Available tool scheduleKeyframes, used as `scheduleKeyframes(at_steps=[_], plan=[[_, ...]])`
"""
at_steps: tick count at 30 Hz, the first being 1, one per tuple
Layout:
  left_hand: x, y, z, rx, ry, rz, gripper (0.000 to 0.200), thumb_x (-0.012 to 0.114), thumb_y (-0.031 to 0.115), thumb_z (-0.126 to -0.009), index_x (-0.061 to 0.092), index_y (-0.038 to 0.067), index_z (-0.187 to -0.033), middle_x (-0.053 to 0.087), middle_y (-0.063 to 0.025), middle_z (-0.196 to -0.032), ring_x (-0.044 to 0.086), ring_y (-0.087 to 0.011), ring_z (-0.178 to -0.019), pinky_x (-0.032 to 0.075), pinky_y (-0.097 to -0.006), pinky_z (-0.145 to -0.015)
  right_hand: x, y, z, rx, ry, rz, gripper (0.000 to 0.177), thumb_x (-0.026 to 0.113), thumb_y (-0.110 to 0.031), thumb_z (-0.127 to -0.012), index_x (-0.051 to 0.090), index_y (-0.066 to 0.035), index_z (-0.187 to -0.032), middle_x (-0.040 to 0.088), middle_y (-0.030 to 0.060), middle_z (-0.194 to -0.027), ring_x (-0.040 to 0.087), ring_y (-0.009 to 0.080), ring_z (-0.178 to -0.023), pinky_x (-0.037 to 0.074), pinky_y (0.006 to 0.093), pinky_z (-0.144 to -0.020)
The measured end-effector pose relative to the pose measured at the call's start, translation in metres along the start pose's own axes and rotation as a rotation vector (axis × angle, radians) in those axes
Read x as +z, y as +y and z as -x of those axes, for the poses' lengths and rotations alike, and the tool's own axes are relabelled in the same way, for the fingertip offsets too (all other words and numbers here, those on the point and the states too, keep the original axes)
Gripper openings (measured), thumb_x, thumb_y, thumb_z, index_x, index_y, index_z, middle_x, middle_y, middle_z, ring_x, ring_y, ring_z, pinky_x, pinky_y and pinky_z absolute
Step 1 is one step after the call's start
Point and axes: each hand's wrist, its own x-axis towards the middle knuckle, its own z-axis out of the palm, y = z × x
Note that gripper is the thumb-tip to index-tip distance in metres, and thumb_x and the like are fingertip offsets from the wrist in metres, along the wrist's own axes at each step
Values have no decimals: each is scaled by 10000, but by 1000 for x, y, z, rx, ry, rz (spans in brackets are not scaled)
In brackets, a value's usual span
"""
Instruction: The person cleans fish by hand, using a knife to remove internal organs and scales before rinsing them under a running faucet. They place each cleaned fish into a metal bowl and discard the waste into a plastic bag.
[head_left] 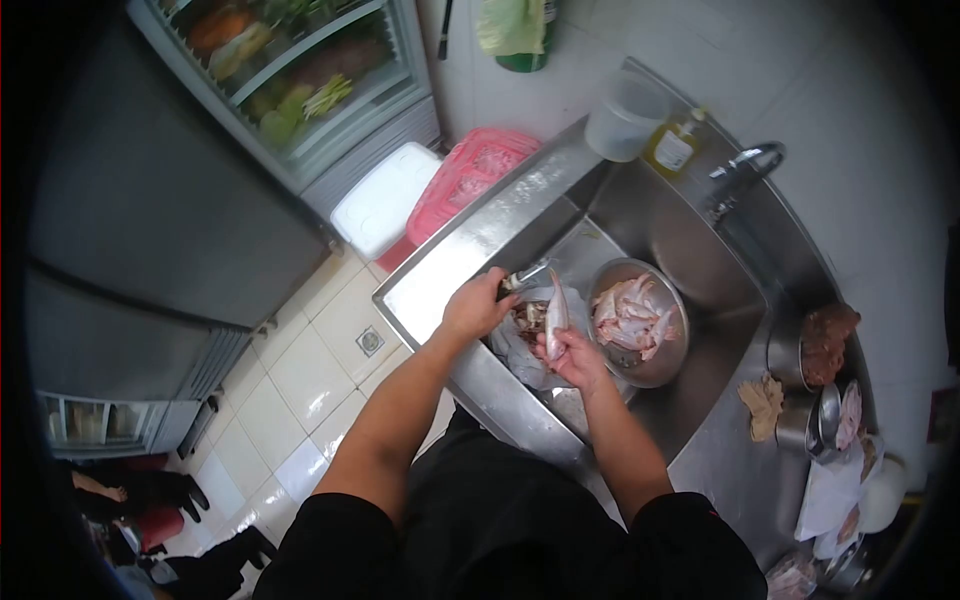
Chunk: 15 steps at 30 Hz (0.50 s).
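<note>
My left hand point(478, 304) is closed round a short tool point(527, 275) with a dark handle and a shiny metal end; its exact kind is too small to tell. A slim, pale pink fish point(557, 318) is gripped in my right hand point(575, 360), pointing up and away from me. The tool's metal end is close to the fish's far end. Beneath both hands lies a whitish plastic bag point(510, 357) with brownish scraps point(528, 318) in it. To the right, a metal bowl point(680, 345) holds several pinkish fish point(632, 315).
A steel sink point(720, 330) surrounds the work, with a faucet point(745, 170), soap bottle point(675, 145) and plastic tub point(622, 120) at its back. Metal containers point(790, 350) and minced meat point(828, 345) stand right. A white box point(385, 200) and pink crate point(470, 180) are left; another person point(130, 500) is far lower left.
</note>
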Motion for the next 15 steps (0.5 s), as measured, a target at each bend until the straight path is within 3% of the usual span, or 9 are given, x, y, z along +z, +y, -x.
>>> scheduleKeyframes(at_steps=[3,8,11,12,15], plan=[[4,2,-2,-6,-87,-58,442,669,352,-875,511,71,-1178,659,-214,-1023,635,-395,-982,493,-483,-823,8,1,17,-26,31,61,352,556,-79,-927,408,-104,-1246,611,211,-1076,661,322,-881,586,418,-755],[26,19,2,91,-218,-204,406,448,452,-983,511,117,-1203,625,-269,-1060,628,-442,-979,502,-501,-844,32,-18,43,-37,54,220,314,489,-271,-1010,429,-146,-1291,666,82,-951,627,165,-588,522,291,-488],[40,30,1,84,-238,-352,378,469,438,-976,517,132,-1193,622,-253,-1051,637,-425,-973,510,-500,-838,28,-18,52,-109,65,328,383,509,-263,-1001,437,-138,-1356,665,89,-963,614,159,-578,491,273,-465],[45,33,-4,7,-184,-364,343,495,432,-964,543,145,-1145,623,-207,-1067,644,-396,-980,520,-506,-817,25,-18,52,-122,89,344,401,515,-263,-999,434,-138,-1371,662,86,-956,608,157,-572,481,271,-459],[51,37,-5,21,-111,-450,308,518,433,-952,566,170,-1103,624,-153,-1075,646,-364,-984,518,-521,-791,19,-17,50,-159,150,367,436,532,-261,-988,437,-128,-1392,654,83,-947,598,153,-567,464,268,-450]])
